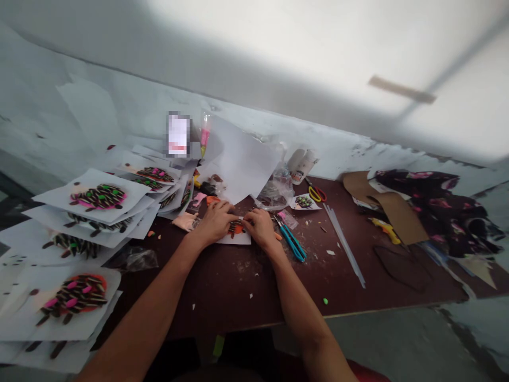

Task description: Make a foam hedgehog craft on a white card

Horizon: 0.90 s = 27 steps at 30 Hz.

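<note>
On the dark red table lies a white card point(240, 239) with a small hedgehog figure point(237, 228) of orange and dark brown clay-like strips. From the left, my left hand point(217, 222) rests over the card's edge, fingers bent and drawn together, their tips by the figure's top. My right hand point(260, 228) curls over the right side of the card, fingertips pinched close to the figure. Whatever is between either hand's fingertips is too small or hidden to make out. Beside my left hand sits a bag of peach-coloured material point(186, 222).
Stacked cards with finished hedgehogs point(99, 199) fill the left side. Right of my hands lie teal-handled scissors point(292, 241), yellow-red scissors point(317, 193), translucent sticks point(345, 246) and a yellow glue gun point(385, 231). Behind stand white sheets point(238, 164), clear plastic bags point(276, 188) and a phone-like blurred rectangle point(178, 133).
</note>
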Motion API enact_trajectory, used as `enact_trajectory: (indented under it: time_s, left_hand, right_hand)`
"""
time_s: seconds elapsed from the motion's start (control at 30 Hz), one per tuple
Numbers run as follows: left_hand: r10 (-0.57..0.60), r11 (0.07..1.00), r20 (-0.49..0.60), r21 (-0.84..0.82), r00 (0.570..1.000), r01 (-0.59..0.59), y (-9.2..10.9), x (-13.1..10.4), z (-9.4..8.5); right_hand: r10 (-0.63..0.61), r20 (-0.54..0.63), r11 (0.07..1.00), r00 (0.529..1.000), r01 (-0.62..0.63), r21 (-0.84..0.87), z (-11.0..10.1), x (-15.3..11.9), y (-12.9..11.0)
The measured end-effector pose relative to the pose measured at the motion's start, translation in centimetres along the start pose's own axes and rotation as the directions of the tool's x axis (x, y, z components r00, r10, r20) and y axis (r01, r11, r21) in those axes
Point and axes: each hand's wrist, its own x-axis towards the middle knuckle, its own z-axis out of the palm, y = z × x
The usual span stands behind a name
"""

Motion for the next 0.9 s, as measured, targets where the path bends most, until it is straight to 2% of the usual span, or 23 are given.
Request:
enact_trajectory:
  time_s: [0.43, 0.63, 0.9]
  left_hand:
    - [0.015, 1.0, -0.027, 0.005, 1.0, -0.014, 0.0, 0.0, 0.1]
    - [-0.005, 0.998, -0.068, -0.059, 0.998, 0.001, -0.4, 0.1, -0.2]
    - [-0.073, 0.995, -0.115, -0.083, 0.991, 0.063, -2.0, 0.2, -0.3]
  right_hand:
    - [0.013, 0.01, 1.0, 1.0, -0.013, 0.003, -0.1, 0.2, -0.3]
    - [0.002, -0.041, 0.996, 0.999, 0.002, 0.09, -0.6, -0.5, 0.3]
    - [-0.062, 0.033, 0.997, 0.998, 0.06, 0.057, -0.4, -0.9, -0.3]
